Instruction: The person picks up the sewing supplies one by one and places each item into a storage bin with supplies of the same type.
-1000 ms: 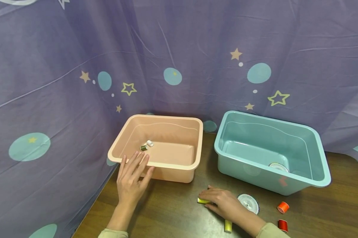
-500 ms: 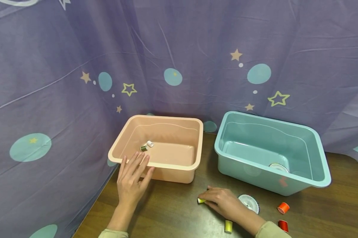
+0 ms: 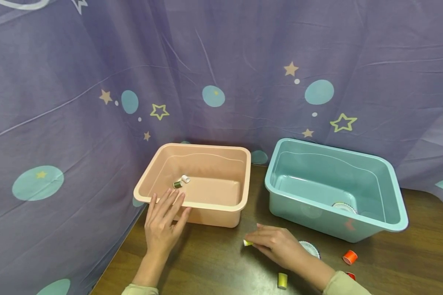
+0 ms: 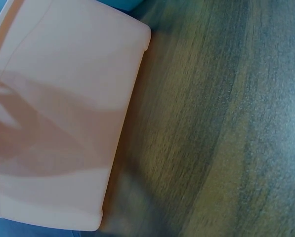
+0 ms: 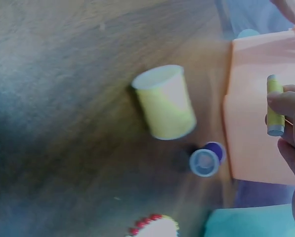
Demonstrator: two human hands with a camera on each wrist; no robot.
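My left hand (image 3: 162,227) rests on the near rim of a peach plastic bin (image 3: 210,207), its fingers fairly straight over the edge. In that bin lie a dark green thread spool (image 3: 177,184) and a white thread spool (image 3: 185,178). Between thumb and fingers, my right hand (image 3: 276,245) pinches a yellow thread spool (image 5: 274,106), a little above the table by the right wrist view. Another yellow thread spool (image 3: 282,281) lies on the table below that hand. A wheel of pins (image 3: 310,249) is partly hidden behind the right wrist. The left wrist view shows mostly bin wall.
A teal bin (image 3: 328,215) at the right holds another pin wheel (image 3: 344,207). An orange spool (image 3: 350,257) and a mostly covered red spool (image 3: 351,275) lie right of my arm. The right wrist view also shows a purple spool (image 5: 214,148). A patterned curtain (image 3: 221,73) hangs behind.
My right hand has risen slightly from the table with the yellow thread spool, and its forearm now covers more of the pin wheel and red spool. The left hand stays put.
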